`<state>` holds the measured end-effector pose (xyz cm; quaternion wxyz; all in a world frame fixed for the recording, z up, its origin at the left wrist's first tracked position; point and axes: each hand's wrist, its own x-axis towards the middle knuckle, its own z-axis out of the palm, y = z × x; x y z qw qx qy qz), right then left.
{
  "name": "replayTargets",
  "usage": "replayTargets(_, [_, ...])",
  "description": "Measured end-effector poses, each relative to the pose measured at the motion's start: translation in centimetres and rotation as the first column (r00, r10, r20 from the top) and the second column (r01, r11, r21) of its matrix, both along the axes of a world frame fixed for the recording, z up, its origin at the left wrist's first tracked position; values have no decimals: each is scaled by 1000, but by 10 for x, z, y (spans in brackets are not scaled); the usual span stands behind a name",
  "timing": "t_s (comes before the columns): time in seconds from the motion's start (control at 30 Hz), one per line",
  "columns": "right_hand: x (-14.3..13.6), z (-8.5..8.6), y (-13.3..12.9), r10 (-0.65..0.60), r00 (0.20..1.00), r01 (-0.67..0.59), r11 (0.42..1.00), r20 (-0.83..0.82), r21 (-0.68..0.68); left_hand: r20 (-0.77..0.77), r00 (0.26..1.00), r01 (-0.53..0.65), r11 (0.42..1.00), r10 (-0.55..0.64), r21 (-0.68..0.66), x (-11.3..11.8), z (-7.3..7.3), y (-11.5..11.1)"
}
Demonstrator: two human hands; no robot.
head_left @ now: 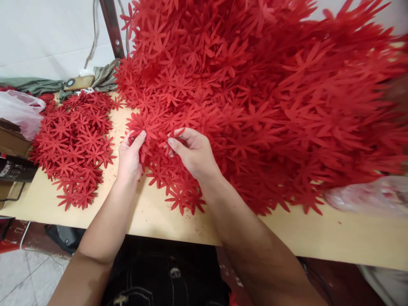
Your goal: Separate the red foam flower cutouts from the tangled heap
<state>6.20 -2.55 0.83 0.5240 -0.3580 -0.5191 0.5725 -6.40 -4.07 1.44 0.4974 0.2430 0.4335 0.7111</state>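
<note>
My left hand (132, 155) pinches a red star-shaped flower piece (147, 126) between thumb and fingers, above the gap between two heaps. Just to its right, my right hand (191, 151) is closed, thumb against fingers, on a red petal piece (178, 132). The two hands are a short distance apart. Behind and right of them rises a large heap of red flower pieces (242, 106). A smaller, darker red pile (76, 144) lies to the left of my left hand. Both heaps rest on a pale wooden table (159, 219).
At the left edge are a white plastic bag (24, 110), a cardboard box (12, 138) and a black labelled can (15, 168). Green cloth (32, 85) and a yellowish phone-like object (79, 83) lie at the back left. Clear plastic (369, 195) sits at the right.
</note>
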Motion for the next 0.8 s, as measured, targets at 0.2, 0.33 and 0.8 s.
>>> replayTargets(0.2, [3,7,-4,-73,996,71,997,58,29,-64,997,45,999,-46,-12,3,-1,-2])
replayTargets(0.33, [15,9,3,-299,931,255,943,208,214,-204,977,60,998,-62,-17,4,-2,-3])
replayTargets(0.8, [2,20,6,-12,975,-25,986,223,164,-288,937,207,978,-198,0,5,-1,-6])
